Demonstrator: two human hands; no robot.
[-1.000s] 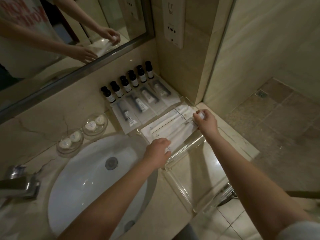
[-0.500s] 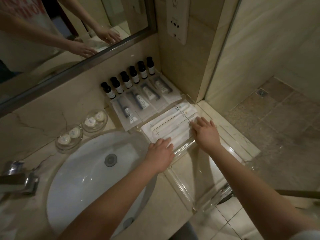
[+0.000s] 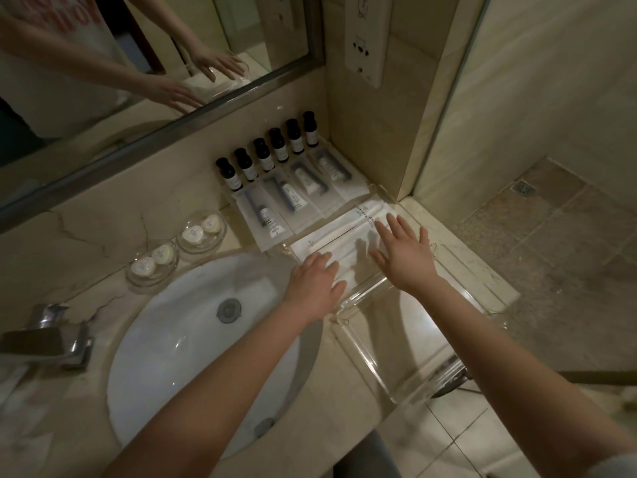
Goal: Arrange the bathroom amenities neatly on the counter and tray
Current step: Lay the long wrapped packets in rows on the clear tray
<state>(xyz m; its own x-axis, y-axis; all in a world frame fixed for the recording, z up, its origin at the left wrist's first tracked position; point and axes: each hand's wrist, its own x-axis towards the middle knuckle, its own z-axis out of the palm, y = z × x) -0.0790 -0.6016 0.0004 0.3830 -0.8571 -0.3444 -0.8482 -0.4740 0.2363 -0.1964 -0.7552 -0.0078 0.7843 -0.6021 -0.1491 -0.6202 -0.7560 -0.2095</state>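
Left hand (image 3: 315, 284): flat, palm down, fingers straight and close together, fingertips pressing the near-left end of the white packets (image 3: 331, 243). Right hand (image 3: 405, 257): flat, palm down, fingers straight and fanned wide over the right end of the same packets; finger shadows fall on the paper beside it, so can't tell if it touches. Neither hand pinches anything. Packets lie side by side, long edges touching, in the far end of the clear tray (image 3: 365, 360), which sits on the desk (image 3: 348, 419) just right of the sink (image 3: 193, 339). Just beyond the tray: four clear pouches (image 3: 296, 198) with tubes inside, laid in a row, edges overlapping. Behind those, six dark bottles (image 3: 265, 157) with white labels, upright, lined up along the wall under the mirror (image 3: 138, 63). Left of the pouches, two glass dishes (image 3: 203, 231), each with two round white soaps, near the sink's far rim. Faucet (image 3: 48, 336) at far left. Wall socket (image 3: 367, 36) above the bottles.
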